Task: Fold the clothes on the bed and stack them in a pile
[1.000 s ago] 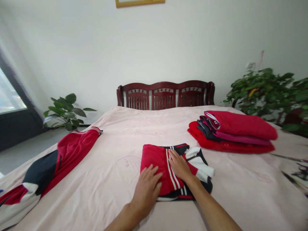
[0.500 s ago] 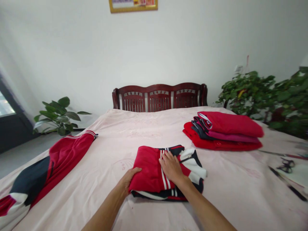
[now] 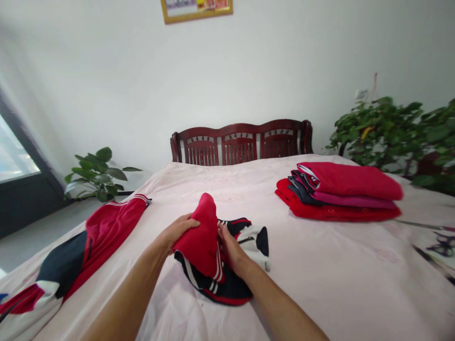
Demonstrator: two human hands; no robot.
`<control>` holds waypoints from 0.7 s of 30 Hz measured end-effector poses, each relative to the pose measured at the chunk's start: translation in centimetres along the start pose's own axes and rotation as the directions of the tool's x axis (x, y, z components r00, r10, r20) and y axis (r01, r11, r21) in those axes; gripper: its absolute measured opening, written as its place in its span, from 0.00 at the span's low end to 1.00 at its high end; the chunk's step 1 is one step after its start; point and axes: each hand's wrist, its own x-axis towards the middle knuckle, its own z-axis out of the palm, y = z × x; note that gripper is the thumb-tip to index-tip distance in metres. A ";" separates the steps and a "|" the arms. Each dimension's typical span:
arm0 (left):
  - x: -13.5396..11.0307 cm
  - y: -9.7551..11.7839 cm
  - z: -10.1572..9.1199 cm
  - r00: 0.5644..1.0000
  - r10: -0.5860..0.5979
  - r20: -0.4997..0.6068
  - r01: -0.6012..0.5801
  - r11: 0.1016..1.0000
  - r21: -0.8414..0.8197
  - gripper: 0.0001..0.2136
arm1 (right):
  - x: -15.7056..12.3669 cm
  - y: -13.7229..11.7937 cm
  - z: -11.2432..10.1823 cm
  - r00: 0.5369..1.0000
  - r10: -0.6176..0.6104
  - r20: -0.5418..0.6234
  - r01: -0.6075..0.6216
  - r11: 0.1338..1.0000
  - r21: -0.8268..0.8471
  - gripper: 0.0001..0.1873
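A folded red, navy and white striped jacket (image 3: 208, 246) is lifted at its left side off the pale pink bed sheet (image 3: 320, 265). My left hand (image 3: 177, 229) grips its left edge, fingers curled over the red cloth. On the jacket's right side, my right hand (image 3: 231, 246) presses into the folds, fingers partly buried in the fabric. The jacket's white and navy collar part (image 3: 256, 237) still lies on the sheet.
A stack of folded red and dark clothes (image 3: 337, 192) sits at the right of the bed. An unfolded red, navy and white garment (image 3: 71, 251) lies along the left edge. A wooden headboard (image 3: 241, 142) and potted plants (image 3: 391, 130) stand behind.
My left hand went from lying flat on the jacket to gripping its left edge and lifting it. The jacket has tilted up and shifted left; my right hand stayed on it.
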 end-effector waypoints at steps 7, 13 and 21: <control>0.8 -2.9 11.6 0.979 0.204 -0.017 -0.172 0.863 0.476 0.33 | -3.9 -6.4 -5.4 0.984 0.168 -0.056 -0.147 0.951 0.274 0.35; -1.3 -6.8 17.1 0.916 0.269 0.298 -0.402 0.572 0.715 0.30 | -4.7 -5.7 -12.0 0.874 -0.027 -0.484 -0.111 0.961 -0.254 0.25; -1.9 -6.8 14.5 0.868 0.358 0.345 -0.468 0.356 0.809 0.22 | -2.4 -6.3 -9.9 0.880 -0.475 0.024 0.088 0.113 -0.990 0.30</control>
